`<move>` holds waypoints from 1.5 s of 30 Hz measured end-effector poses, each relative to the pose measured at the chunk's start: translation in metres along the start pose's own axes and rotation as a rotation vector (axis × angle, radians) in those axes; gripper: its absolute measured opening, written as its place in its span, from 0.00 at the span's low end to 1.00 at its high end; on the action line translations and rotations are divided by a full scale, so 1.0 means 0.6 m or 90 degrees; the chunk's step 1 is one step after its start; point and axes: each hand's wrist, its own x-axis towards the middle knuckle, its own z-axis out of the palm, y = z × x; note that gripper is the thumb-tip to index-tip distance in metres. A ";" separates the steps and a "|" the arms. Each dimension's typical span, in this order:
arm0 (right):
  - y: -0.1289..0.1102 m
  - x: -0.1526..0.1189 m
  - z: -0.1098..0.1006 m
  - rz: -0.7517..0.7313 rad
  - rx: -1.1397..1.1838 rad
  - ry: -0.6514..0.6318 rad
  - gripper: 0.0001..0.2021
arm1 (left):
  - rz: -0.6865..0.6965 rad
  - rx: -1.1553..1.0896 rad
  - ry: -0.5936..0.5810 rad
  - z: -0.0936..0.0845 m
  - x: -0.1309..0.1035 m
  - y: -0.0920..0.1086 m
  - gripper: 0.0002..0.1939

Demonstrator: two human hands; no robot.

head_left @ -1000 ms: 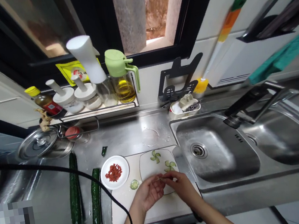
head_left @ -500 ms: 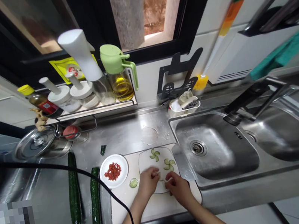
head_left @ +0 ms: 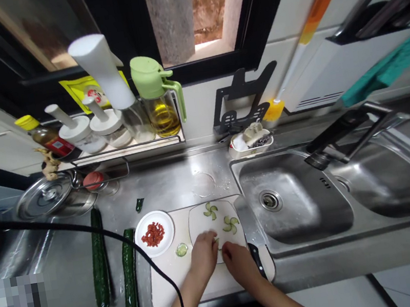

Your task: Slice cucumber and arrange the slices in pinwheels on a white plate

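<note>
On the cutting board (head_left: 165, 284) stands a square white plate (head_left: 197, 222) with two pinwheels of thin cucumber slices (head_left: 210, 211), the second set of cucumber slices (head_left: 231, 224) lying to the right. My left hand (head_left: 204, 252) is over the plate's front part, fingers pinched at a small cucumber slice (head_left: 217, 243). Close beside it, my right hand (head_left: 239, 261) has its fingers curled together, low over the plate; what they hold is hidden. A knife (head_left: 257, 261) with a black handle lies at the board's right edge, partly behind my right hand.
Left of the plate are a round dish (head_left: 170, 226) of red bits and a cucumber piece (head_left: 182, 250). Two whole cucumbers (head_left: 100, 274) lie farther left. A black cable (head_left: 124, 234) crosses the view. The double sink (head_left: 300, 242) is at right, a bottle rack (head_left: 138, 151) behind.
My right hand has moved slightly left, closer to my left hand, and its fingers have drawn together. The knife handle now shows more. The view has shifted a little.
</note>
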 end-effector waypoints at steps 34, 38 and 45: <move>0.058 -0.049 0.020 -0.333 -0.184 0.135 0.19 | 0.272 0.185 -0.027 -0.027 -0.045 -0.017 0.24; 0.060 -0.049 0.018 -0.326 -0.193 0.120 0.19 | 0.266 0.204 -0.017 -0.021 -0.050 -0.019 0.26; 0.061 -0.048 0.016 -0.319 -0.207 0.112 0.20 | 0.269 0.191 -0.001 -0.020 -0.049 -0.019 0.26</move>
